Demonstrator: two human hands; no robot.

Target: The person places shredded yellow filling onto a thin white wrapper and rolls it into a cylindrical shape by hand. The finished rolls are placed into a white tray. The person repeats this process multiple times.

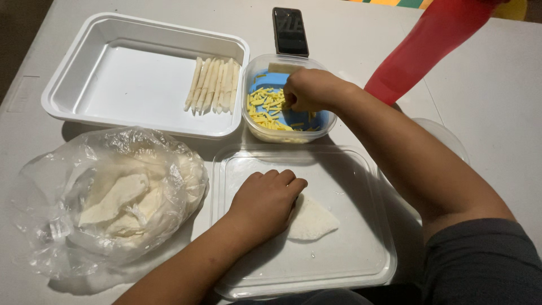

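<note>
White tabletop: seven rolls (213, 85) done in the far white tray (73, 85). Left hand (265, 204), fingers flat together, pins a wrapper (312, 221) in the near clear tray (361, 265); right hand (307, 90) pinches cheese strips (265, 107) in the tub (255, 131); bag of wrappers (107, 197) remains.

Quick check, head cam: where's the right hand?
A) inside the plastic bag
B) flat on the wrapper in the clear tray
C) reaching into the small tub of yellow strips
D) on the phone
C: the right hand is down in the small tub with its fingers among the yellow strips, while the left hand presses on the white wrapper in the clear tray.
</note>
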